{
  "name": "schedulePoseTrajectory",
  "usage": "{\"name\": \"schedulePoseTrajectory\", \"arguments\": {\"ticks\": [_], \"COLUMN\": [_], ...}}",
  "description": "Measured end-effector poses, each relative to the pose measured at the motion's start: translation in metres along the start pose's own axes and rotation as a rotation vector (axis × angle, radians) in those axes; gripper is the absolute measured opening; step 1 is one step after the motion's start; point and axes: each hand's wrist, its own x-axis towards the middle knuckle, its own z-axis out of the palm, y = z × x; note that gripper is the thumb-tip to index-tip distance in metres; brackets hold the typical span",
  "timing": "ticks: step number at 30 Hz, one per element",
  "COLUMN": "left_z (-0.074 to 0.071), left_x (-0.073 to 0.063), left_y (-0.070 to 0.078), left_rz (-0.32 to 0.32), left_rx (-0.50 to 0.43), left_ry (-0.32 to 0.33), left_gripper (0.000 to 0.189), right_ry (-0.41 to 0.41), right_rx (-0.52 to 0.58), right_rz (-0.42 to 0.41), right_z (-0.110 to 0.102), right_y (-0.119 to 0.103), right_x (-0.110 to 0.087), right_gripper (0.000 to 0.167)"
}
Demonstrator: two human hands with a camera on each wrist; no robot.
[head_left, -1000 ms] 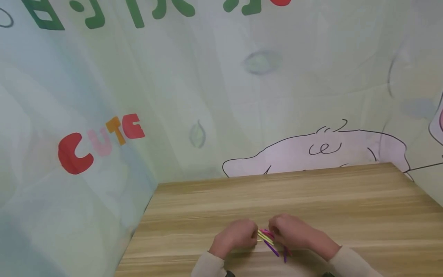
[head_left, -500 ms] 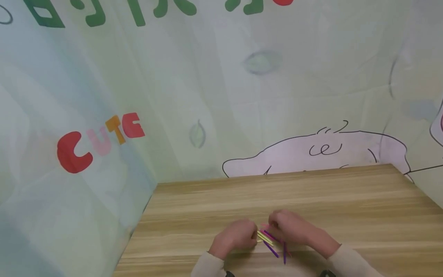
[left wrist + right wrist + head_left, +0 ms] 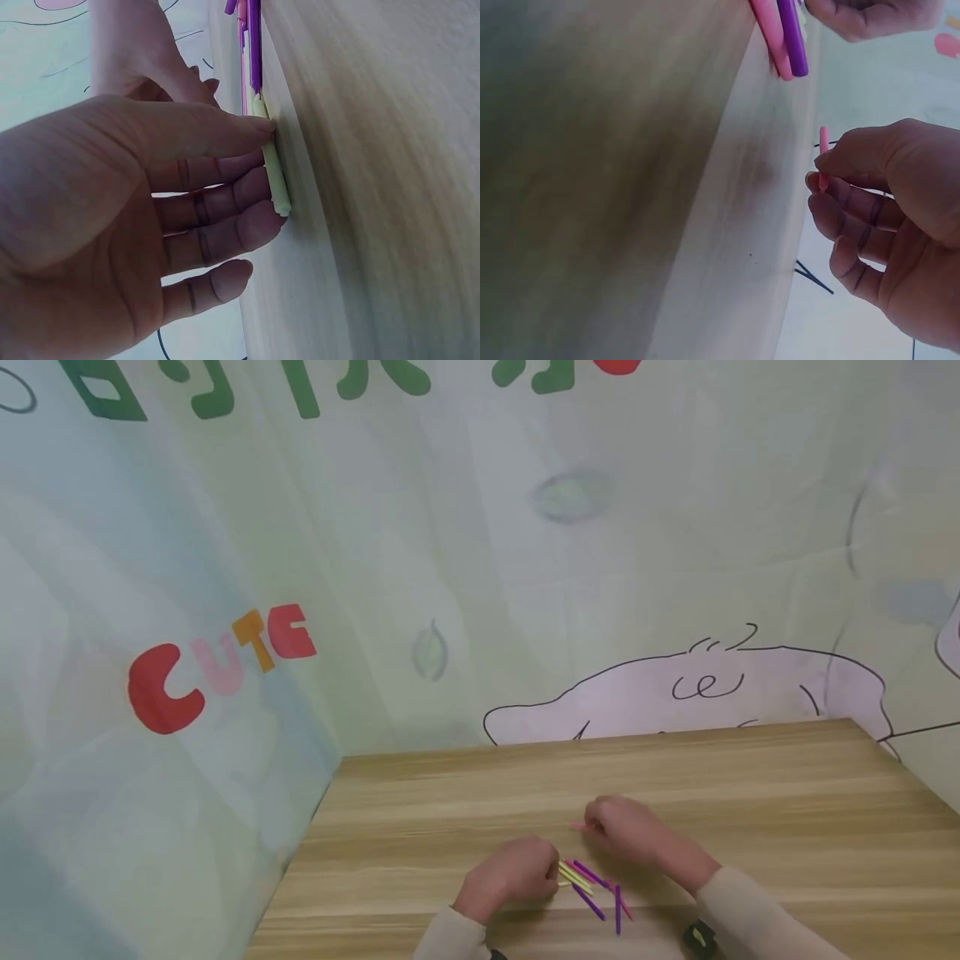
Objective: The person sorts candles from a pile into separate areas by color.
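Several thin coloured sticks lie in a loose pile at the table's front. My left hand (image 3: 513, 870) is at the pile's left side and pinches a yellow stick (image 3: 275, 176) between thumb and fingers. Beyond the pile, my right hand (image 3: 633, 831) holds a single pink stick (image 3: 824, 136) by its thumb and fingertips, apart from the others. A purple stick (image 3: 618, 917) points toward the front edge, crossing close to another pink stick (image 3: 627, 909). More yellow sticks (image 3: 576, 878) lie slanted beside my left fingers, partly hidden.
The wood-grain table (image 3: 420, 810) extends behind and to both sides of the hands. A printed cloth backdrop (image 3: 390, 568) with letters and a cartoon outline hangs behind it. A small dark object (image 3: 700, 938) shows below the right sleeve.
My right hand has moved away from the pile toward the back of the table, taking one pink stick with it. The left hand has stayed in place at the yellow sticks.
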Motion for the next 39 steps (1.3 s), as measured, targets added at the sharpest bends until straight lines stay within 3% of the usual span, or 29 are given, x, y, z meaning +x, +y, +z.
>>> {"name": "schedulePoseTrajectory", "arguments": {"ticks": [5, 11, 14, 20, 27, 29, 39], "left_z": [0.002, 0.032, 0.037, 0.029, -0.002, -0.002, 0.043], "left_x": [0.001, 0.021, 0.024, 0.018, -0.004, -0.005, 0.029], "left_y": [0.0, -0.025, -0.028, -0.022, 0.003, 0.004, -0.035], "left_rz": [-0.016, 0.012, 0.014, 0.011, -0.02, -0.019, 0.02], "left_rx": [-0.019, -0.011, -0.013, -0.015, -0.001, -0.002, -0.007], "left_ry": [-0.005, 0.004, 0.002, -0.01, 0.003, 0.0, 0.001], "left_gripper": [0.028, 0.029, 0.029, 0.028, 0.03, 0.03, 0.027], "right_ry": [0.034, 0.028, 0.017, -0.013, -0.013, -0.017, -0.024], "right_rx": [-0.048, -0.052, -0.056, -0.08, -0.113, -0.124, -0.154], "right_rz": [0.025, 0.125, 0.152, 0.152, 0.158, 0.157, 0.137], "right_z": [0.001, 0.002, 0.002, 0.004, 0.004, 0.003, 0.004], "right_y": [0.004, 0.009, 0.01, 0.01, 0.008, 0.008, 0.012], "right_x": [0.008, 0.022, 0.026, 0.027, 0.027, 0.027, 0.028], "right_gripper": [0.021, 0.014, 0.007, 0.007, 0.007, 0.006, 0.003]}}
